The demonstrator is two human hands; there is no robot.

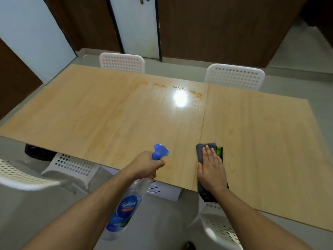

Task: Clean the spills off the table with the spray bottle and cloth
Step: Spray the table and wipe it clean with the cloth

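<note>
My left hand [146, 164] grips the neck of a clear spray bottle [126, 204] with a blue trigger head, held over the near edge of the wooden table [90, 114] with its nozzle facing the far side. My right hand [210, 165] lies flat with straight fingers on a dark grey cloth [201, 148] with a green label, at the table's near edge. Several orange-brown spill marks [195, 93] run in a row near the far edge of the table, well beyond both hands. A faint stain shows on the wood just right of the bottle's head.
Two white perforated chairs [236, 76] stand at the far side. More white chairs [72, 165] sit at the near side, one under my right arm. A seam splits the tabletop right of centre. Doors and wood panels line the back wall.
</note>
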